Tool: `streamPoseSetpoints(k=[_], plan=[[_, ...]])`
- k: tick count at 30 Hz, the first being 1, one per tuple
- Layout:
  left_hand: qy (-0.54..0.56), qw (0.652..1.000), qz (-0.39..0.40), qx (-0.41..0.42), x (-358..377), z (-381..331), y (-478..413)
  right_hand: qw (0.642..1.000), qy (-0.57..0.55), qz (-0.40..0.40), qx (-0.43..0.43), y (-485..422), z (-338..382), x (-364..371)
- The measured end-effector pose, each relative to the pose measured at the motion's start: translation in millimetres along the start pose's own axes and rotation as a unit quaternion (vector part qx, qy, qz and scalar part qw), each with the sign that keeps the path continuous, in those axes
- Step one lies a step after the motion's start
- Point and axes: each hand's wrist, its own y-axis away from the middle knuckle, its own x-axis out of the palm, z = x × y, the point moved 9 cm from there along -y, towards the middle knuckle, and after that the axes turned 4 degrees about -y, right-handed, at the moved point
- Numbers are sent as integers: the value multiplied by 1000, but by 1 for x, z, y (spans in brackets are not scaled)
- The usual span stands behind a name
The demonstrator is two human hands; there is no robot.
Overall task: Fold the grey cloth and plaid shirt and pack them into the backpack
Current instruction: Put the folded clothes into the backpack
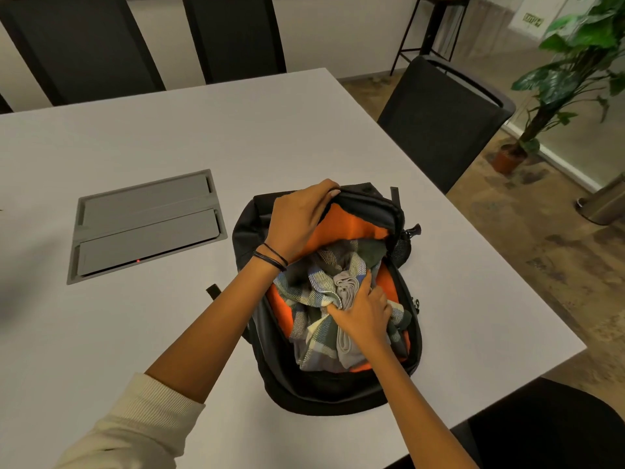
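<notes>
Head view looks down on a black backpack point(304, 394) lying open on a pale grey table point(236, 130), a little toward 4 o'clock from the middle of the picture. Its orange lining point(348, 231) shows at the 12 o'clock end and along the 3 and 9 o'clock sides of the opening.

Both clothes are already inside the bag. The plaid shirt point(304, 292) sits bunched and crumpled rather than neatly folded, and it fills most of the opening. The grey cloth point(343, 346) lies on top of it as a narrow rolled strip running from 12 to 6 o'clock.

The left hand point(297, 214) is curled over the bag's upper flap at 12 o'clock and holds it lifted, with thin dark bands point(270, 257) round the wrist and a cream sleeve point(135, 428) pushed up the forearm. The right hand point(363, 313) is down in the opening, with the upper part of the grey cloth grasped between its thumb and fingers and its palm resting on the shirt.

At 9 o'clock from the bag a grey hatch point(145, 225) is set into the tabletop, with a small red light on its near edge. A dark chair point(439, 123) stands at 1 o'clock, a potted plant point(575, 62) at 2 o'clock, and a metal bin point(605, 204) on the floor at 3 o'clock.
</notes>
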Motion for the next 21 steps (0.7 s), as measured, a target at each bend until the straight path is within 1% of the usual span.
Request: streamPoseSetpoints(k=[3, 5, 8, 13, 17, 19, 20, 21], plan=[[24, 999, -2, 40, -5, -18, 7, 999, 11, 35, 13, -10, 4, 2], [35, 998, -11, 53, -11, -23, 7, 997, 18, 63, 33, -20, 6, 3], [41, 999, -1, 32, -16, -20, 5, 993, 23, 100, 59, -31, 12, 3], [6, 1000, -3, -7, -20, -4, 0, 988, 23, 145, 52, -24, 12, 8], [8, 999, 16, -30, -15, 5, -7, 984, 6, 171, 40, -16, 5, 3], [16, 999, 22, -37, -14, 9, -8, 985, -4, 169, 35, -12, 1, -3], [20, 999, 26, -40, -14, 11, -7, 988, -9, 151, 28, -11, 0, -7], [24, 998, 29, -42, -13, 12, -7, 993, -14, 118, 13, -9, 0, -13]])
